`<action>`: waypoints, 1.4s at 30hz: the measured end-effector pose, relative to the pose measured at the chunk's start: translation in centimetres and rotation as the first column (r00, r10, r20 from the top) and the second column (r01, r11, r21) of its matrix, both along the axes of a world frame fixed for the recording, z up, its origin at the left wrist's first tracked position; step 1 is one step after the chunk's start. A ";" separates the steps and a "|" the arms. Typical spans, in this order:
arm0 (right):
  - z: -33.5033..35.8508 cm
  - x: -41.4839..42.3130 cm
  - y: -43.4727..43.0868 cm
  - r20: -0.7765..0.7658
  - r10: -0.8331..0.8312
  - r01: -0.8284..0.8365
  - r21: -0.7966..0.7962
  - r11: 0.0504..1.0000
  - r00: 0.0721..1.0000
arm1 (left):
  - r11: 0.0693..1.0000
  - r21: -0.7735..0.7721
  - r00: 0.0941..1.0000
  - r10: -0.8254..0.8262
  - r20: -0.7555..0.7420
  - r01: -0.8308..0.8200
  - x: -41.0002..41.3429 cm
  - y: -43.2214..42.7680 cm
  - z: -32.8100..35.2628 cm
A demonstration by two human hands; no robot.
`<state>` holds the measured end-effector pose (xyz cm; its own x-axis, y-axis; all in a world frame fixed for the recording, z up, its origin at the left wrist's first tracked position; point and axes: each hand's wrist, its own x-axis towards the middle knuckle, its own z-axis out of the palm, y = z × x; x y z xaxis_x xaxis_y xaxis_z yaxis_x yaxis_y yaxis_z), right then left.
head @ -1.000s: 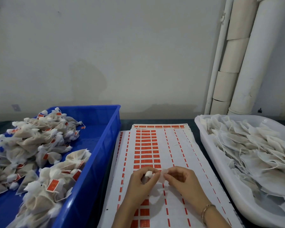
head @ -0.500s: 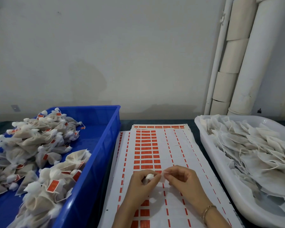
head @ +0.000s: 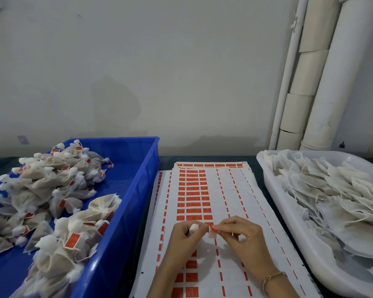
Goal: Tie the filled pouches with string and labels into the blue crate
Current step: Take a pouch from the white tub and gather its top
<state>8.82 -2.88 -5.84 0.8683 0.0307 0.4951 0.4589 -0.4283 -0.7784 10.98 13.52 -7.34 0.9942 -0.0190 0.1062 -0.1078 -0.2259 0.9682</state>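
Applying label (head: 213, 229) to pouch (head: 193, 227)
Left hand (head: 186, 236) grips pouch, right hand (head: 240, 233) pinches label; fold squarely, with edges matched

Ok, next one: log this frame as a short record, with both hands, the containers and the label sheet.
left hand: grips a pouch by its bunched top
right hand: pinches an orange label
blue crate: tied pouches with labels piled inside
white tray: untied pouches heaped
label sheet: flat between crate and tray, many labels gone
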 end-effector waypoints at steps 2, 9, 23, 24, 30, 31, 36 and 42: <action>-0.1 0.0 0.0 0.012 0.011 -0.011 -0.018 1.000 1.000 | 1.000 0.004 1.000 0.003 0.002 -0.003 0.1 0.0 -0.1; -0.3 0.2 -0.2 0.006 0.011 -0.011 -0.056 0.998 1.000 | 0.999 0.026 0.999 0.026 0.021 -0.026 0.3 0.0 -0.2; -0.6 0.2 -0.2 0.045 0.024 -0.019 -0.121 0.993 0.999 | 1.000 0.028 0.999 0.004 0.050 -0.006 0.0 -0.1 0.2; -0.6 0.2 -0.2 0.049 0.028 -0.021 -0.131 0.991 0.998 | 1.000 0.029 0.999 0.006 0.050 -0.007 0.1 -0.1 0.2; -0.7 0.2 -0.2 0.041 0.028 -0.018 -0.213 0.977 0.999 | 0.999 0.039 0.999 0.017 0.034 -0.018 0.2 -0.1 0.0; -0.8 0.2 -0.2 0.035 0.032 -0.023 -0.228 0.973 0.999 | 0.999 0.041 0.999 0.020 0.033 -0.021 0.2 -0.1 -0.1; -1.1 0.2 0.0 -0.060 -0.044 0.028 -0.245 0.969 0.997 | 1.000 0.022 0.999 0.004 0.054 -0.005 0.2 0.0 -0.1; -0.4 -0.2 0.0 -0.120 -0.094 0.108 0.109 0.988 0.988 | 0.998 0.066 0.998 -0.006 0.070 0.002 0.1 -0.1 -0.1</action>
<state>8.64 -2.86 -6.21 0.9152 -0.1112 0.3873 0.3228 -0.3731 -0.8698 11.13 13.43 -7.45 0.9843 -0.0321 0.1738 -0.1756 -0.2887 0.9412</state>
